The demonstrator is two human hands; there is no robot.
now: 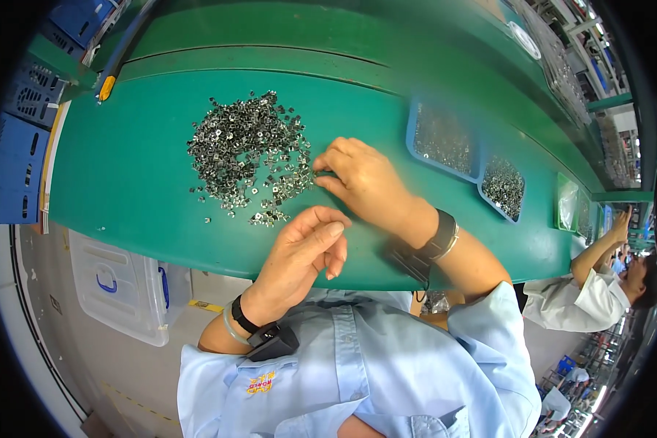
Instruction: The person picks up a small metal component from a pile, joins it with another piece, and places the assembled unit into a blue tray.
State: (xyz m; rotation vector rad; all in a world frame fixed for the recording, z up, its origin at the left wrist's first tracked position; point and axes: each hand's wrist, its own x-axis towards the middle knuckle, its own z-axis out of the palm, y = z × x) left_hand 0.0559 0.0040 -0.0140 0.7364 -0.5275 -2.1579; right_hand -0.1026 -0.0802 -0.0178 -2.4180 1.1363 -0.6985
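Observation:
A loose heap of small silvery and dark metal parts (244,142) is spread on the green table. At the heap's right edge my right hand (365,179) has its thumb and fingertips drawn together on a small metal part. Closer to my body, just below the heap, my left hand (299,252) is raised with its fingers curled in and the thumb laid over them. Whatever lies inside those curled fingers is hidden.
Two blue trays (449,169) of similar small parts stand to the right, a green tray (566,201) beyond. An orange-tipped tool (107,87) lies far left. Blue crates (18,168) stand left; a clear lidded bin (120,285) sits below the table. A co-worker (584,296) works at right.

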